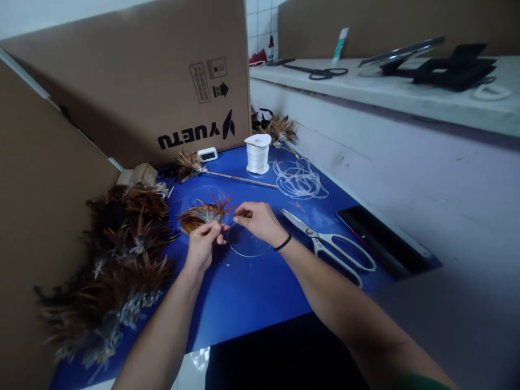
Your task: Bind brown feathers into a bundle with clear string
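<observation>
Between thumb and fingers, my left hand (206, 242) pinches the base of a brown feather bundle (200, 216), whose tips fan out to the left and upward. Just to its right, my right hand (255, 219) is closed in a pinch near the bundle's base. A thin clear cord (249, 255) loops below the two hands and seems to run up to my right fingers; the exact grip is hard to see. Silver-handled scissors (325, 238) lie right of my right hand, blades toward the upper left.
A white spool (258, 154) stands behind my hands, beside tangled clear cord (300, 180). Left lies a heap of feather bundles (134, 238). A feathered stick (239, 177), a small white digital display (207, 155) and a dark phone-like device (382, 238) rest on the blue table (244, 303). Cardboard (134, 81) walls the back.
</observation>
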### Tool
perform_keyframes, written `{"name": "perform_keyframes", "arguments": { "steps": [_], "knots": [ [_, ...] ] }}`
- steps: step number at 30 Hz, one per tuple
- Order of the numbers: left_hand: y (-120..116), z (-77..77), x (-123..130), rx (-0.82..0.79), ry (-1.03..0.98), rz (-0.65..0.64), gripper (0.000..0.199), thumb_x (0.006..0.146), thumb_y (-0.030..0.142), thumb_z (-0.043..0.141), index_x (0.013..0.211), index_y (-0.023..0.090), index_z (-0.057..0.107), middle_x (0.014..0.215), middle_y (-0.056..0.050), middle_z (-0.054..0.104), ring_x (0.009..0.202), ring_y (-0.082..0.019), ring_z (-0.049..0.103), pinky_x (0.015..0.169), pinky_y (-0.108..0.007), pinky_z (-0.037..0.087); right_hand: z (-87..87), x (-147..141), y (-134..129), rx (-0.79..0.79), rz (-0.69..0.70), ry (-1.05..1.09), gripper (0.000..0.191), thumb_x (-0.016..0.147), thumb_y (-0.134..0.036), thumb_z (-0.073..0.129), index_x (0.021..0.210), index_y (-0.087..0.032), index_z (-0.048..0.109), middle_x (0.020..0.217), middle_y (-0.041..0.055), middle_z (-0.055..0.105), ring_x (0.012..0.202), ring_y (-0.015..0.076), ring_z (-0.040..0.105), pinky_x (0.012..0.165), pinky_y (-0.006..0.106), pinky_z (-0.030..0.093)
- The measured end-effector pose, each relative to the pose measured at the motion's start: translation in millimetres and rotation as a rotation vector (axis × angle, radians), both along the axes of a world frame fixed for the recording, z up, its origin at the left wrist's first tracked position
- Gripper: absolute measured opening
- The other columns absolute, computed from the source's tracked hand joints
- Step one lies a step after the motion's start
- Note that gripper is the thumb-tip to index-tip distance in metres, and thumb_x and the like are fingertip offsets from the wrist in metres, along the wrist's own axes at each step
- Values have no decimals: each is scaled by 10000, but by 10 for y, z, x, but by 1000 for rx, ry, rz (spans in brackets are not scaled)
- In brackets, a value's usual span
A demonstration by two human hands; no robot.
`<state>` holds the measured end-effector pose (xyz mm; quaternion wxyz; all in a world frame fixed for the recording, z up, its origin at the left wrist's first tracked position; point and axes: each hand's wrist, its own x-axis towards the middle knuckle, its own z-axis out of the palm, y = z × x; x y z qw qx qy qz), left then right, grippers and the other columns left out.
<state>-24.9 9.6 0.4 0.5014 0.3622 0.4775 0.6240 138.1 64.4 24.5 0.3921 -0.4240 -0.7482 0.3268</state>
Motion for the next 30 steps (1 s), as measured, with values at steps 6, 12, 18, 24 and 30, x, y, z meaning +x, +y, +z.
{"name": "perform_keyframes", "arguments": {
  "steps": [6,12,18,24,30],
  "knots": [
    [29,32,-61,12,-41,61,270,586,324,784,718,116,673,725,-77,701,417,-32,461,467,-206,490,17,143,43,130,-189,-451,86,758,-163,586,739,-203,659,817,54,679,730,175,615,628,268,409],
    [33,39,-76,-9,-59,72,271,591,330,781,721,122,664,749,-71,701,429,-29,461,466,-194,484,10,217,115,58,-183,-661,92,749,-289,640,746,-200,661,860,95,678,774,211,617,619,282,410],
    [33,31,-58,-13,-76,45,261,600,318,775,725,121,659,738,-65,697,419,-23,447,455,-186,471,-6,190,114,5,-51,-689,123,753,-86,540,702,-163,621,832,130,680,769,216,634,623,280,406],
    [20,26,-52,-46,-119,26,271,593,314,777,731,122,645,739,-52,689,407,-10,432,444,-171,450,-32,115,100,-146,39,-70,102,756,-130,515,814,-191,573,614,-14,641,508,102,572,513,209,415],
    [4,42,-40,-72,-164,32,261,599,304,771,743,124,650,745,-45,685,415,-9,431,443,-167,441,65,-13,1,-575,231,487,163,719,-135,526,845,-141,630,737,51,689,628,124,647,486,199,467]
  ]
}}
